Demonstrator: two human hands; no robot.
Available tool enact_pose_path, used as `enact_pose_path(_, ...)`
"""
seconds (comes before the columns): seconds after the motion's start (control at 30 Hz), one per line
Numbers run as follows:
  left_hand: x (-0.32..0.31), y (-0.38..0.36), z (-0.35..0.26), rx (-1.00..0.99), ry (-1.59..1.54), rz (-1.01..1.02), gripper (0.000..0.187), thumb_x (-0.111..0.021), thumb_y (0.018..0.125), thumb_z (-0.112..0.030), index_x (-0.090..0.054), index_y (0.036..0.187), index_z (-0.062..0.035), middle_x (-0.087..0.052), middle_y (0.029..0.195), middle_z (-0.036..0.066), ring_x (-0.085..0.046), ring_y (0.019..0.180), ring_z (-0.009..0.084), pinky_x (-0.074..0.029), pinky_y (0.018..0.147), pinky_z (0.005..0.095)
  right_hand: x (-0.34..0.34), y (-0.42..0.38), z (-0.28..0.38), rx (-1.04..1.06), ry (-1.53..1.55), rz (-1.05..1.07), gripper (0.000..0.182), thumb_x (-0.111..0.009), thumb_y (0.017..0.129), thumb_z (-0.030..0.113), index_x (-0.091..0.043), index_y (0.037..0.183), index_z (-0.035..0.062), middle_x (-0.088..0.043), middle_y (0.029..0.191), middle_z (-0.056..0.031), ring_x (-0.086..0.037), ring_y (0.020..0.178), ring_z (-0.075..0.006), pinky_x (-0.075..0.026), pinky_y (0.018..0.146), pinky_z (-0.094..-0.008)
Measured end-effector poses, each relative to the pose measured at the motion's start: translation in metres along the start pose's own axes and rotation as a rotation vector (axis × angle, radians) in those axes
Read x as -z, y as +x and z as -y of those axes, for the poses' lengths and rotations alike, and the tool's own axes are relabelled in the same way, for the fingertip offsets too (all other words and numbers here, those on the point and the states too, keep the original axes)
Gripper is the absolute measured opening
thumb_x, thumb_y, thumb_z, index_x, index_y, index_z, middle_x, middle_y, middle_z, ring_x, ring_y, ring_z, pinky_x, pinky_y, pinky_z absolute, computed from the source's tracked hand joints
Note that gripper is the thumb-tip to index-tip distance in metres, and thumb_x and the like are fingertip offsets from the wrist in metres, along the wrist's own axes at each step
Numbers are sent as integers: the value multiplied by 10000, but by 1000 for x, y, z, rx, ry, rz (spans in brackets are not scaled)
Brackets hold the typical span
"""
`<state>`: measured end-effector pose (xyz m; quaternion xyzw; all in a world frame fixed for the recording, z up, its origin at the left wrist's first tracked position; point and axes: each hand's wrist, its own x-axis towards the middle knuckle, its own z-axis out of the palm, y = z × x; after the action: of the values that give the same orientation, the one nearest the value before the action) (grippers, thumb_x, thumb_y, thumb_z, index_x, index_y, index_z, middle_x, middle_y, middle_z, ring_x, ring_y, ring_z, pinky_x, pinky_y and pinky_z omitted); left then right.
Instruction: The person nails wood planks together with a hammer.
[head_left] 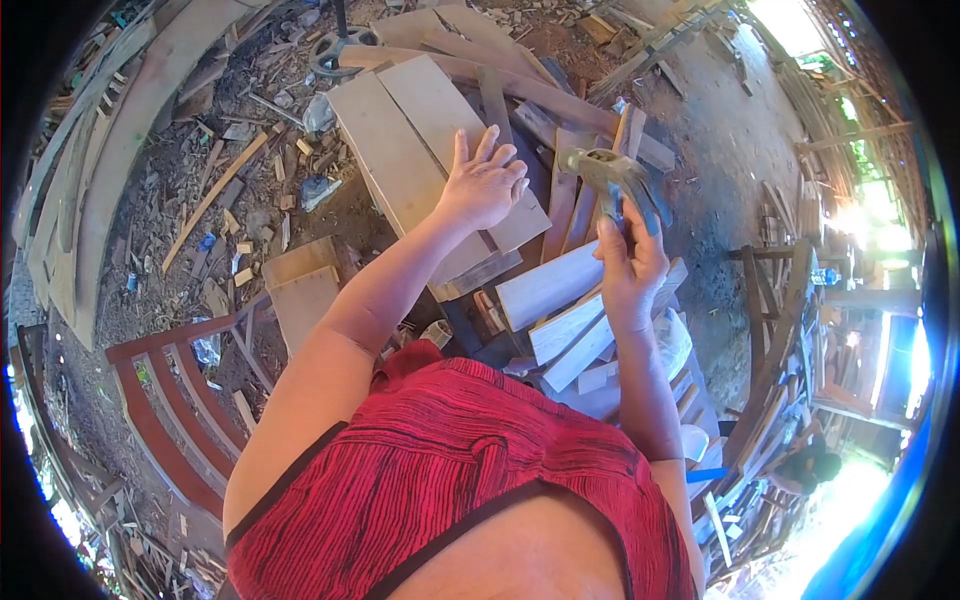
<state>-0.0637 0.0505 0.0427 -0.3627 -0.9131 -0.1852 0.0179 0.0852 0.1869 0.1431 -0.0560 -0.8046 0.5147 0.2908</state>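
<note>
My right hand (634,262) is closed around the handle of a claw hammer (608,172), just below its head. The hammer is raised, with its striking face turned left and its claw to the right. My left hand (484,185) is spread over pale wooden boards (400,110), fingers apart and pointing away from me. The boards lie side by side with a dark gap running between them, and a short wooden edge (478,275) shows at their near end.
Cut white-faced planks (560,285) are stacked near my right forearm. Longer planks (580,110) lie beyond the boards. A reddish slatted wooden frame (180,410) stands at the left. Wood scraps (245,248) litter the ground, and a dark wooden frame (775,340) stands at the right.
</note>
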Motion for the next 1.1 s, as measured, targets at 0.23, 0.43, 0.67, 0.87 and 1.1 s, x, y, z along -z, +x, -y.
enact_pose_path(0.23, -5, -1, 4, -22, -22, -41, 285, -409, 983, -321, -593, 1107, -142, -467, 1320, 63, -213, 1420, 335, -94, 1117, 647, 7, -6, -39, -171, -338, 226, 213, -660, 863, 75, -589, 1049, -2, -584, 674, -76, -532, 624, -85, -446, 575, -276)
enact_pose_path(0.43, -2, 0, 1, -5, 1, -16, 277, -411, 982, -319, -586, 1106, -144, -464, 1319, 62, -214, 1420, 335, -107, 1115, 648, -4, -2, -1, -91, 6, -15, 275, -646, 883, 81, -628, 1144, -1, -568, 714, -12, -499, 590, -49, -407, 524, -224)
enact_pose_path(0.67, -5, 0, 3, -3, -10, -37, 289, -406, 982, -323, -584, 1131, -150, -452, 1347, 62, -207, 1423, 327, -100, 1124, 634, 2, -1, -38, -128, -416, 255, 150, -643, 889, 73, -613, 1011, -10, -591, 774, -2, -499, 688, -52, -420, 595, -238)
enact_pose_path(0.87, -1, 1, 1, 10, 0, 22, 298, -407, 981, -331, -599, 1124, -153, -453, 1347, 62, -201, 1425, 322, -92, 1131, 623, -2, 11, 9, -48, -30, 18, 252, -654, 893, 83, -609, 1123, -9, -592, 799, -20, -483, 681, -52, -424, 608, -219)
enact_pose_path(1.1, -1, -2, 2, 0, -11, 1, 293, -417, 978, -332, -602, 1111, -148, -460, 1335, 59, -217, 1419, 328, -92, 1128, 627, -2, -5, -41, -16, -358, 229, 273, -675, 856, 80, -610, 1102, -18, -652, 869, -188, -627, 677, -228, -473, 614, -315)
